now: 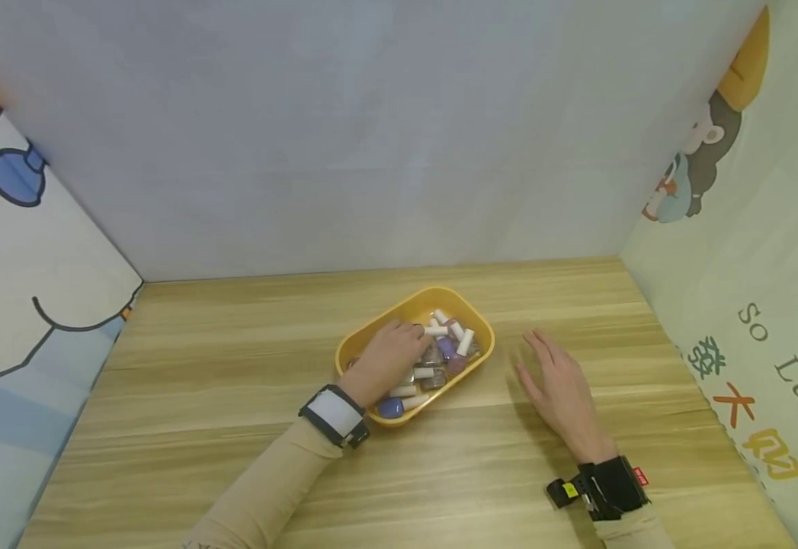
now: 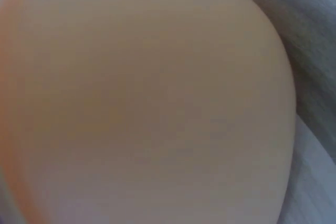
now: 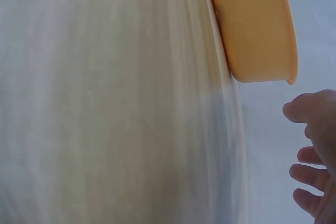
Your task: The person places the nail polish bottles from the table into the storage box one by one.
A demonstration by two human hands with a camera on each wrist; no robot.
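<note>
A yellow plastic basket (image 1: 484, 328) stands on the table, holding several small nail polish bottles with white caps, among them a blue bottle (image 1: 390, 408) at its near end and a purple one (image 1: 446, 348) toward the right. My left hand (image 1: 386, 357) reaches over the basket's left side, back upward, with fingers bent down among the bottles. Its fingertips are hidden, so I cannot tell whether they grip one. The left wrist view is mostly filled by blurred skin of that hand (image 2: 157, 98). To the right of the basket, my right hand (image 1: 563, 393) hovers with fingers extended, holding nothing.
The wood-grain table (image 1: 234, 328) meets a pale grey backdrop (image 1: 371, 152) behind the basket. Printed cartoon panels stand at the left (image 1: 14, 274) and right (image 1: 735, 267) sides of the table.
</note>
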